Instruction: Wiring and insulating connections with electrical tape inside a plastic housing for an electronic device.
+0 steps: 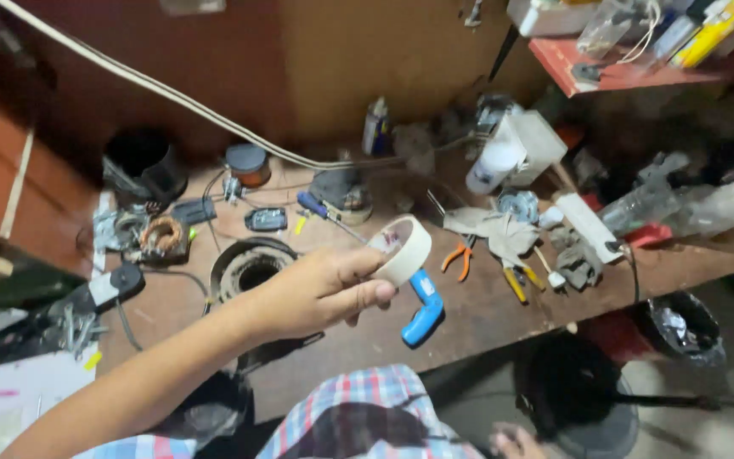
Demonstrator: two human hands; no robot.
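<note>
1. Nearest the camera: plaid shirt in red, blue and white (367, 408) across the lower edge; right hand (516, 442) low beside it, only partly in frame, grip impossible to tell.
2. Just beyond: left hand (320, 293) stretched out over the wooden worktop (486, 310), fingers closed on a cream-coloured roll of paper masking tape (403, 248), thumb on the outer face, roll raised clear of the surface and tilted.
3. Judged best for this hold: firm pinch through the rim, roll kept well above the clutter, loose end found before any pulling.
4. Directly under the roll: blue plastic-handled tool (424, 308) lying flat; to its left a round metal motor housing (251, 265).
5. Farther right: orange-handled pliers (459, 257), yellow-handled cutters (516, 282), grey rag (493, 228).
6. Farther back: blue-handled screwdriver (320, 208), copper wire coil (163, 234), white plastic bottle (493, 164), red shelf (622, 72) at top right.
7. Hard to make out: tape's free end, contents of the shelf, blurred parts along the back wall, dark items at the left edge.
</note>
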